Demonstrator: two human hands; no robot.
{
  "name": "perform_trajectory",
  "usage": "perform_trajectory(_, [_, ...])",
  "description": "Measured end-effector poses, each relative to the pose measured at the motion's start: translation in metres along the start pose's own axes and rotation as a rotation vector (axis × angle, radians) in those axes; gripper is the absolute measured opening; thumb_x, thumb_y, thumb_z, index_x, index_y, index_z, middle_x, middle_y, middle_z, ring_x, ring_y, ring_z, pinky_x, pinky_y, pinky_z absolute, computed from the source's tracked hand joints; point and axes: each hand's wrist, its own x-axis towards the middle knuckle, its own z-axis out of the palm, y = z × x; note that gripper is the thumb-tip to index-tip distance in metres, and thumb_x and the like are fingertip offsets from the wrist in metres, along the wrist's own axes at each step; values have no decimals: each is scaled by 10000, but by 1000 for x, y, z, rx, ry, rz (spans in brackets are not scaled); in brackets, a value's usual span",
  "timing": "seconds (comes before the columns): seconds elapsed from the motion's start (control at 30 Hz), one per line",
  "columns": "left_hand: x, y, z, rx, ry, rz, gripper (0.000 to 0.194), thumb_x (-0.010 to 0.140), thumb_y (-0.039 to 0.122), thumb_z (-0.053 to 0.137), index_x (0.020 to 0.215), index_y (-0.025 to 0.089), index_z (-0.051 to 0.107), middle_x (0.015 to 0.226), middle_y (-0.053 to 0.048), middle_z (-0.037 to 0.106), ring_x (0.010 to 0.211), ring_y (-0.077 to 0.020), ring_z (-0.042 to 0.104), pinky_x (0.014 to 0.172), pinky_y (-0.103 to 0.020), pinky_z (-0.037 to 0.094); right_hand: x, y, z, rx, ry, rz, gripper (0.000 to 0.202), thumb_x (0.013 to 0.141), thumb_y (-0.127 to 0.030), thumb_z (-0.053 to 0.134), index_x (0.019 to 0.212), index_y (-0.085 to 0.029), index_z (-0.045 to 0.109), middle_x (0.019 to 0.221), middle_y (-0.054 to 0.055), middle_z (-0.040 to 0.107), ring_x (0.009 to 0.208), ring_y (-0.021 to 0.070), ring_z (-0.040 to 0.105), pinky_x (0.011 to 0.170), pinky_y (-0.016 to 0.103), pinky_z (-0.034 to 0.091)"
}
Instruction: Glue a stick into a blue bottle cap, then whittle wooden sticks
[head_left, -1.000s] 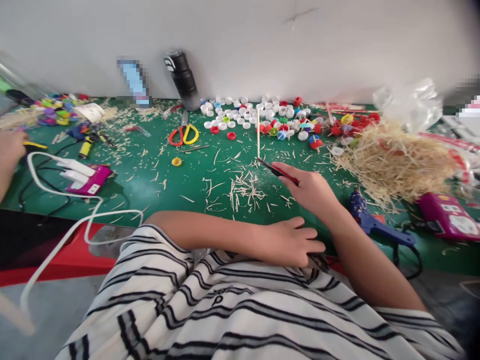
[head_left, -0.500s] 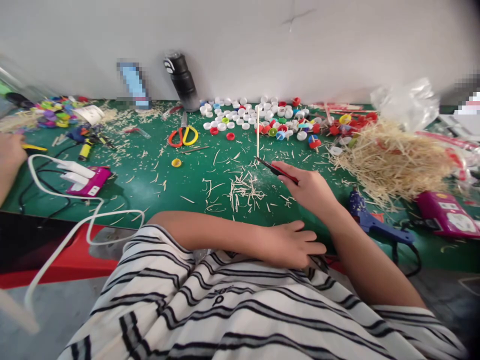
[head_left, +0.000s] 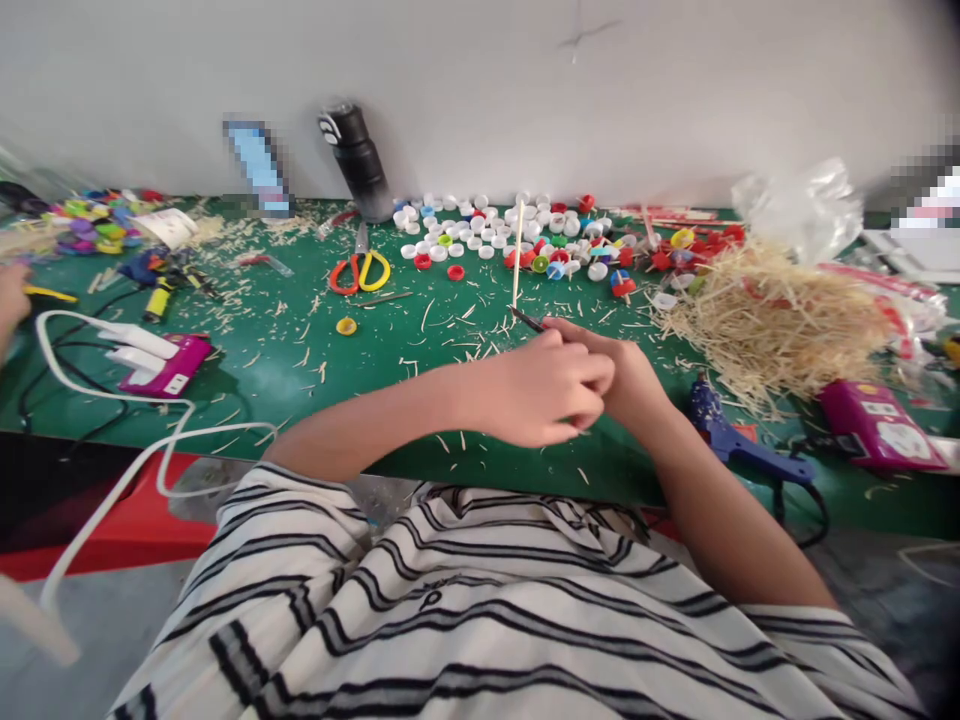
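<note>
My right hand is closed around a slim black tool with a narrow tip; its red-and-black handle is now mostly covered by my hands. A thin pale wooden stick stands nearly upright at the tool's tip. My left hand lies against the right one, its fingers curled in beside the handle. What those fingers grip, if anything, is hidden. Beneath and around my hands, pale wood shavings litter the green tabletop.
Bottle caps, a black bottle and scissors lie or stand beyond. At right are a heap of thin sticks, a blue glue gun and a magenta box. Another person's hand shows at far left.
My left hand has risen from the table edge near my shirt, moved forward and met my right hand, its spread fingers now curled. The right hand keeps its grip on the tool.
</note>
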Motion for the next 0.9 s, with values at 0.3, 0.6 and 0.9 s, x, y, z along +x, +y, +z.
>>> perform_trajectory(0.3, [-24,-69,-32,-120,-301,-437,244,889,223,576,914,220,819,1006,-62,772,755,-139,607,671,-299,369,3,-4,2,-1,68,75,492,1002,-376,536,1477,-345,661,1138,14,821,744,201,737,673,331,551])
perform_trajectory(0.6, [-37,-117,-26,-174,420,-745,345,966,454,597,1137,163,672,834,-40,617,776,-161,547,808,-333,432,3,-2,3,-13,24,80,487,1005,-378,541,1476,-354,662,1032,-3,834,636,175,696,606,319,528])
perform_trajectory(0.9, [-25,-121,-5,-415,271,-604,335,1014,374,494,986,141,732,787,-33,612,621,-92,451,681,-295,387,4,-1,5,-22,-96,28,479,1029,-319,528,1493,-373,637,1344,-3,748,984,256,783,880,408,613])
